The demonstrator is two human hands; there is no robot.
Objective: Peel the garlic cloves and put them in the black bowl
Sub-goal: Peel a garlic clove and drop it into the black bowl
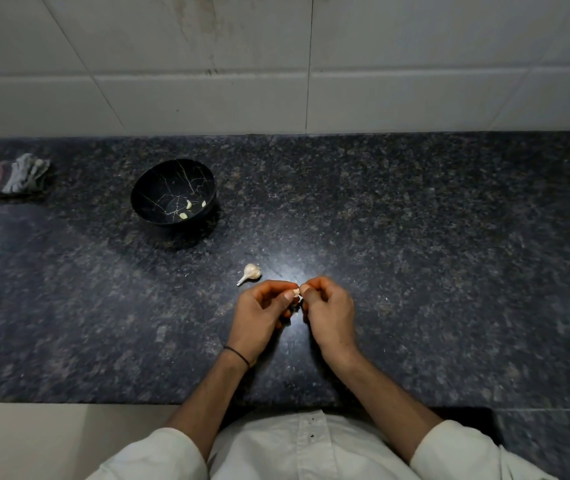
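- Far to the left of your left hand (261, 313), and further from you, one crumpled cloth (17, 176) lies on the dark speckled counter (449, 254). It is close to the picture's left edge.
- Between that cloth and your hands, up and to the left of your left hand, stands the one black bowl (159, 181). It is upright and well apart from both hands, with counter showing all round it.
- Inside the bowl are three peeled cloves (189, 204). They lie apart from one another, low on the side nearest your hands.
- Just beyond your left hand's knuckles, near but not touching, one small garlic bulb (250, 273) lies on its side. Its stem points left and toward you.
- Your left hand is curled, its thumb and fingertips pinching one clove (296, 292). A thin black band (238, 355) circles that wrist.
- The clove sits between your two hands, held at their fingertips above the counter.
- Your right hand (328, 310) is curled the same way. Its thumb and forefinger pinch the clove's other side, and the other fingers are folded in.
- To the right of your right hand the counter runs on wide to the picture's right edge, which gives you the most room to move.
- Beyond both hands the counter ends at a white tiled wall (415, 64). Toward you, its front edge runs just ahead of your white sleeves (159, 455).
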